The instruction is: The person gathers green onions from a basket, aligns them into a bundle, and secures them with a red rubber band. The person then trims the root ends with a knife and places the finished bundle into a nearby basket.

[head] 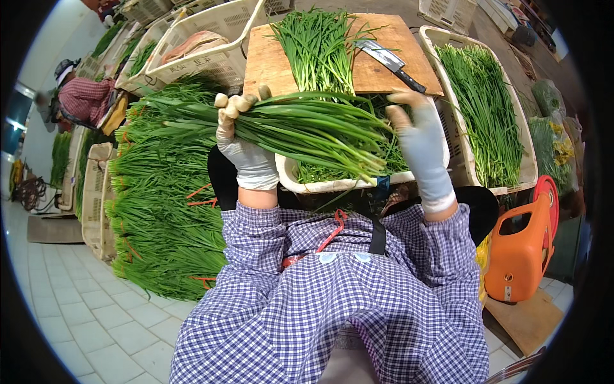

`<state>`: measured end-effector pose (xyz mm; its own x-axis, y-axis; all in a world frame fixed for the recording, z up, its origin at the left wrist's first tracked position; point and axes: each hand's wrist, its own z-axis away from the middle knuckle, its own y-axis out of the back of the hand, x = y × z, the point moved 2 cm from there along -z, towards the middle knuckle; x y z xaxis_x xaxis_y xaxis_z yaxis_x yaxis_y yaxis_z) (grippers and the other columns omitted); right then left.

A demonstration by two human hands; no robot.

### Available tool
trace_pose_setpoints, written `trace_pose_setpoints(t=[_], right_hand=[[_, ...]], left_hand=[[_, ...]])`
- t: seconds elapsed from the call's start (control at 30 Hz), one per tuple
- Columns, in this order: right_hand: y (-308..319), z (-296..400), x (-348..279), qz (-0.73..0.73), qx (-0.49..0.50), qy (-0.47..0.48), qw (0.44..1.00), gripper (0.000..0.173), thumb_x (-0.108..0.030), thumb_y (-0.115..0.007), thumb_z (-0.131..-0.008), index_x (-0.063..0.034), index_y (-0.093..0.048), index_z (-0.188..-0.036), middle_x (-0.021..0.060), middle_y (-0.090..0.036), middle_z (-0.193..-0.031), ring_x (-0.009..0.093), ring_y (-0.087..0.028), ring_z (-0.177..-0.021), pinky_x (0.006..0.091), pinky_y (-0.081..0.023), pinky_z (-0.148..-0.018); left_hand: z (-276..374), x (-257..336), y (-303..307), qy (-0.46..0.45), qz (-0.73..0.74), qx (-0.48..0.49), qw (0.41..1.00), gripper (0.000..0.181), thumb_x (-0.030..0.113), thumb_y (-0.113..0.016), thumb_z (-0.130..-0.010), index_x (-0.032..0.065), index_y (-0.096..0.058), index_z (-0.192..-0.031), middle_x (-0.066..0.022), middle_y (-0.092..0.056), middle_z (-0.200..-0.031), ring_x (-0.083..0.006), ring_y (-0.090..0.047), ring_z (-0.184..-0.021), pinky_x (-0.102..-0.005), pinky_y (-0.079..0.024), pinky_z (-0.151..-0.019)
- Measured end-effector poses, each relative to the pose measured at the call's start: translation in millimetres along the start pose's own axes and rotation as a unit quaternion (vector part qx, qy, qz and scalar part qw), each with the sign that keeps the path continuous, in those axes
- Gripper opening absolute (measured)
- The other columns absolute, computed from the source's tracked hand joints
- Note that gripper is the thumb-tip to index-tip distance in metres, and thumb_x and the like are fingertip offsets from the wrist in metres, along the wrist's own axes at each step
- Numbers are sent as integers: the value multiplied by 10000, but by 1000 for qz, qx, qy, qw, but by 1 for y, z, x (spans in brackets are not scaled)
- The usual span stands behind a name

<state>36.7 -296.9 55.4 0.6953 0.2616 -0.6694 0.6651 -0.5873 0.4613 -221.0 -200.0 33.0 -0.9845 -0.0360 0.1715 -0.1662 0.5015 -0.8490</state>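
Observation:
My left hand [242,139], in a pale glove with worn fingertips, is closed around a bunch of Chinese chives [307,127]. The bunch lies sideways, with its pale stem ends to the right. My right hand [419,144], gloved too and blurred, is raised beside those ends; its fingers are apart and hold nothing. Below the bunch, a white plastic crate [331,186] holds loose green leaves. Beyond it, a wooden board [268,62] bears a pile of chives [316,53] and a cleaver [383,56] with a black handle.
Many chive bundles [163,192] with red ties are stacked on the left. A crate of chives [484,115] stands on the right, near an orange plastic container [515,249]. Empty-looking space aside, white crates [201,62] line the back left, where a person in a checked shirt [84,98] sits.

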Motion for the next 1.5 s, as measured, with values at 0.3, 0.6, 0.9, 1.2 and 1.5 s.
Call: trace_pose_setpoints(t=[0.3, 0.6, 0.9, 1.2, 1.5], right_hand=[[6, 25, -7, -111, -272, -101, 951, 628, -408, -666, -907, 108, -559, -1250, 277, -639, -1171, 356, -623, -1107, 355, -457, -963], [-29, 27, 16, -207, -263, -189, 923, 395, -245, -616, -944, 64, -608, -1190, 173, -686, -1059, 207, -644, -954, 316, -496, -852], [-42, 42, 57, -326, -61, -264, 906, 261, -112, -588, -948, 37, -642, -1156, 89, -692, -1042, 166, -648, -936, 281, -501, -852], [10, 43, 114, -58, -81, -173, 980, 299, -228, -654, -915, 11, -652, -1095, 134, -675, -1071, 188, -608, -978, 305, -466, -898], [-30, 34, 62, -152, -141, -272, 940, 217, -172, -573, -942, -16, -709, -1008, 22, -708, -933, 71, -542, -661, 216, -451, -601]], left_hand=[[2, -11, -5, 23, 35, -6, 999, 123, 107, -670, -892, 115, -664, -1015, 23, -676, -1039, -163, -567, -1118, -564, -173, -1206], [9, -15, -2, 30, 1, -22, 999, 172, 54, -672, -850, 134, -643, -1000, 62, -621, -864, -173, -591, -974, -617, -124, -1198], [15, -10, 36, 37, -15, 79, 996, 162, 74, -630, -907, 128, -666, -1055, -20, -689, -969, -201, -629, -1033, -649, -222, -1156], [7, 19, 39, -51, 0, 76, 996, 161, 118, -603, -929, 146, -648, -1081, 25, -662, -1008, -139, -607, -1044, -552, -270, -1176], [7, 12, 32, 2, 80, 13, 997, 270, 55, -669, -857, 159, -664, -1106, 12, -700, -995, -167, -621, -996, -482, -244, -1201]])
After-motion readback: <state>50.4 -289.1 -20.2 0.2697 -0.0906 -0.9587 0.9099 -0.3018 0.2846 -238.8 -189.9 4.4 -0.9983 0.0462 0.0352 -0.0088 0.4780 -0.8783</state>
